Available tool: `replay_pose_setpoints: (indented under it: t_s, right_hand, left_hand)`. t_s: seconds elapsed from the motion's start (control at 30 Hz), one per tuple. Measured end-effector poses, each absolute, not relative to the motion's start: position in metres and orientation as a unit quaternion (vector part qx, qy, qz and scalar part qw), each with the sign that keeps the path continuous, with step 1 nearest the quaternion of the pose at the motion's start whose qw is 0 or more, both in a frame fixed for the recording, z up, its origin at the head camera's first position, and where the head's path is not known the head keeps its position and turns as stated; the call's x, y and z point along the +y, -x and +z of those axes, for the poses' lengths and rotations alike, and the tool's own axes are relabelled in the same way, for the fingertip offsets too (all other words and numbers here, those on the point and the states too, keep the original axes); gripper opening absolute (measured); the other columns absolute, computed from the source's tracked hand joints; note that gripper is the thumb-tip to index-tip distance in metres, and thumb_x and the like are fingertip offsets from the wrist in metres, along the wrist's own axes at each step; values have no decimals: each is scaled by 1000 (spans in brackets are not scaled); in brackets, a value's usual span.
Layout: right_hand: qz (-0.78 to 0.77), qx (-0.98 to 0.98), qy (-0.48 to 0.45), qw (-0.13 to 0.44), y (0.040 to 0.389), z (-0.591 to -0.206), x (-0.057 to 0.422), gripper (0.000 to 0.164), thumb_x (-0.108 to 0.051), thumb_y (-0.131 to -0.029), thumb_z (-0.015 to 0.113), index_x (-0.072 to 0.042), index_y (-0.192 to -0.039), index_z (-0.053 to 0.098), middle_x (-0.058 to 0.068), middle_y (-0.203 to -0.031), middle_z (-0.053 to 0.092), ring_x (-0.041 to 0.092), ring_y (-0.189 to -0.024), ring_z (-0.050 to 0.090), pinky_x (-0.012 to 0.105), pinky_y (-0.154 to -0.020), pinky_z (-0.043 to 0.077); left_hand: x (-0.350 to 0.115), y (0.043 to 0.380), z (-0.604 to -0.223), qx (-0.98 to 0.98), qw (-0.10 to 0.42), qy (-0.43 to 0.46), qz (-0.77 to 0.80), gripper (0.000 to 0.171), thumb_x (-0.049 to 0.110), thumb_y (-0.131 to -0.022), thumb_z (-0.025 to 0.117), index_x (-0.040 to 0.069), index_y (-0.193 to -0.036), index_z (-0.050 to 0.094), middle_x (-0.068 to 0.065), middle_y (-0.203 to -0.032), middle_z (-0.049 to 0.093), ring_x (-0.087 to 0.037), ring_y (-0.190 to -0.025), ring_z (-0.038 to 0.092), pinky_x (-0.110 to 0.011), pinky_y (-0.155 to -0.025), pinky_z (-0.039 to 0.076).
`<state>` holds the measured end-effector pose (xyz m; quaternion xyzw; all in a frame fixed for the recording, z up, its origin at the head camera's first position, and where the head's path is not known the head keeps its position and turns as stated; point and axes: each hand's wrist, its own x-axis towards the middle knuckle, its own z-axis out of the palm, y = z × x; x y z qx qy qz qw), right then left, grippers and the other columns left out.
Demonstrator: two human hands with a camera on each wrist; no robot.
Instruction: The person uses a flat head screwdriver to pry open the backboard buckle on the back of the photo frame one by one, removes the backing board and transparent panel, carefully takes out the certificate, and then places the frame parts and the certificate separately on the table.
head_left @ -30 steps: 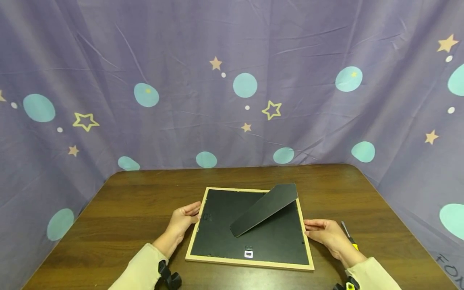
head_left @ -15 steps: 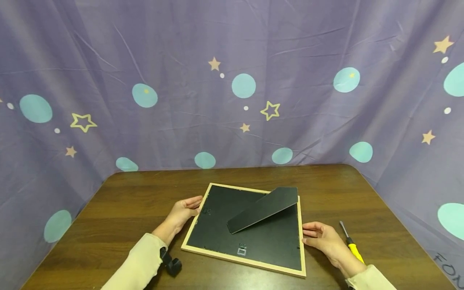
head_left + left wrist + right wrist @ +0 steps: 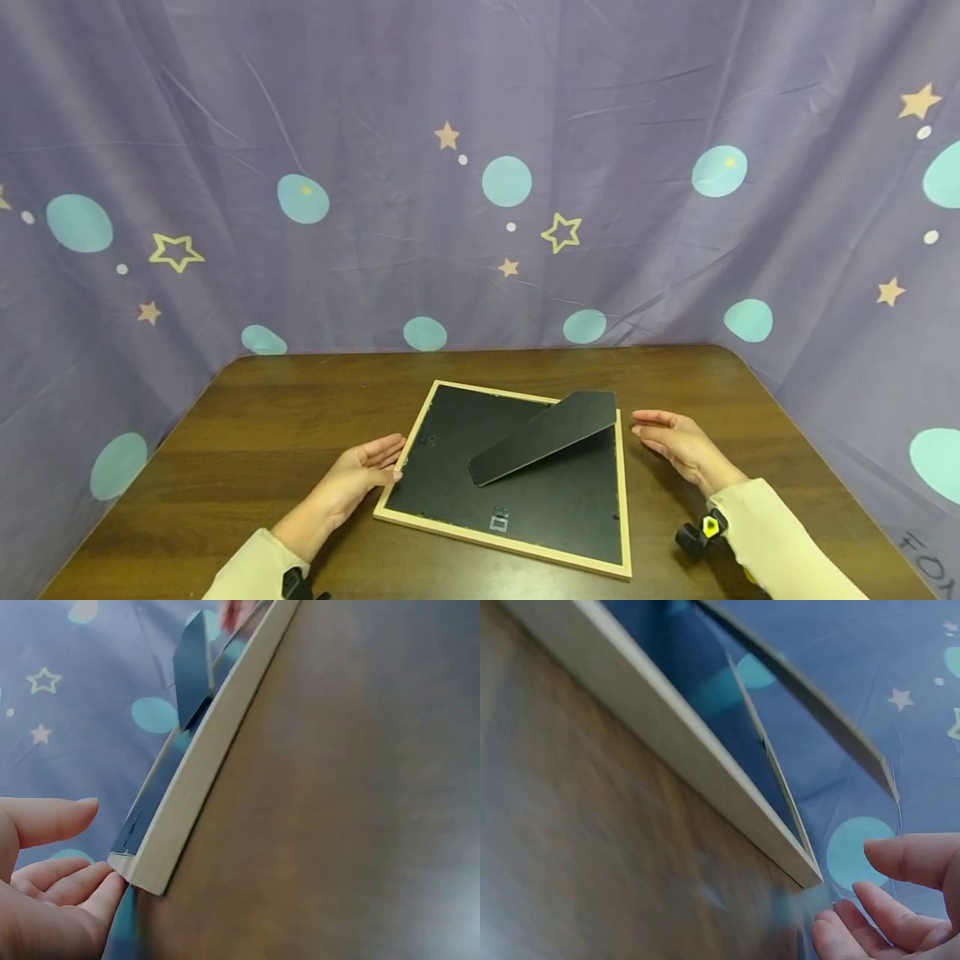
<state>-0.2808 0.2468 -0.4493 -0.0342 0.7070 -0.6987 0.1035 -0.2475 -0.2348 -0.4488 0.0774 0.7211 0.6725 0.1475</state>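
A picture frame (image 3: 498, 543) with a pale wooden border and black backing lies face down on the table, turned slightly. Its black easel stand (image 3: 551, 433) is raised at a slant from the backing. At the frame's left edge is my left hand (image 3: 356, 479), fingers extended. In the left wrist view, the fingertips (image 3: 105, 881) meet a corner of the border, while the thumb is apart from it. My right hand (image 3: 686, 446) is off the frame's right edge, fingers loosely bent and holding nothing. In the right wrist view, a gap separates the thumb from the fingers.
The brown wooden table (image 3: 300, 417) reaches back to a purple curtain (image 3: 375, 250) with stars and dots. A small yellow piece of the screwdriver's handle (image 3: 750, 575) shows beside the right sleeve; the remainder is hidden.
The picture frame has turned slightly clockwise. My right hand has left its edge and moved farther back. My left hand has slid nearer along the left edge. The right arm now covers most of the screwdriver.
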Motion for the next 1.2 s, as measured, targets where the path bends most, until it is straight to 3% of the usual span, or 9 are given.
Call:
replay_pose_setpoints:
  t_s: [0.1,0.2,0.37,0.5,0.67,0.9,1.1,1.2]
  right_hand:
    - [-677,732,17,82,293,-446,245,55,-5,-90,58,20,-133,34,21,-126,51,-3,-92,59,12,-84,49]
    - [-675,734,11,72,305,-444,244,57,-6,-90,59,18,-135,34,18,-131,50,-5,-91,58,11,-84,48]
    - [-697,711,44,81,321,-447,241,48,1,-90,57,21,-129,40,-7,-103,65,-3,-91,60,14,-86,49]
    - [-679,728,59,73,329,-453,236,41,2,-88,58,20,-124,47,-13,-92,67,-3,-87,61,12,-80,50]
    - [-645,759,56,65,332,-461,232,44,2,-86,58,22,-123,46,-6,-97,68,-3,-83,59,12,-75,49]
    - [-616,781,88,55,333,-461,234,41,5,-83,59,25,-118,49,14,-104,68,-2,-82,59,13,-75,50]
    - [-579,809,86,54,330,-462,235,37,3,-83,62,22,-114,54,16,-102,69,-2,-80,58,14,-72,50]
    - [-573,813,82,57,326,-463,236,36,4,-83,63,22,-112,55,16,-100,69,0,-79,58,15,-71,50]
  left_hand:
    - [-240,232,-447,713,160,-89,677,75,-7,-81,61,-17,-142,18,-32,-149,18,-44,-138,18,-23,-105,39]
    - [-242,221,-450,711,161,-95,678,80,-7,-78,64,-16,-142,17,-31,-150,15,-44,-139,15,-20,-105,37]
    - [-242,210,-456,703,166,-100,684,84,-8,-76,65,-14,-144,15,-30,-151,12,-42,-140,10,-13,-102,36]
    - [-241,207,-459,706,161,-112,681,86,-9,-75,65,-13,-144,14,-30,-151,10,-43,-139,10,-15,-103,36]
    - [-237,207,-461,735,144,-124,651,84,-12,-75,64,-12,-144,16,-32,-150,12,-47,-137,15,-22,-102,40]
    - [-235,209,-461,759,128,-144,621,83,-12,-74,68,-15,-142,20,-33,-148,15,-51,-132,25,-28,-95,48]
    - [-249,219,-460,773,126,-184,594,78,0,-76,73,-16,-138,29,-36,-141,30,-50,-128,35,-27,-97,47]
    - [-257,224,-460,773,139,-214,581,78,4,-78,73,-16,-139,29,-36,-142,29,-51,-128,32,-27,-97,47]
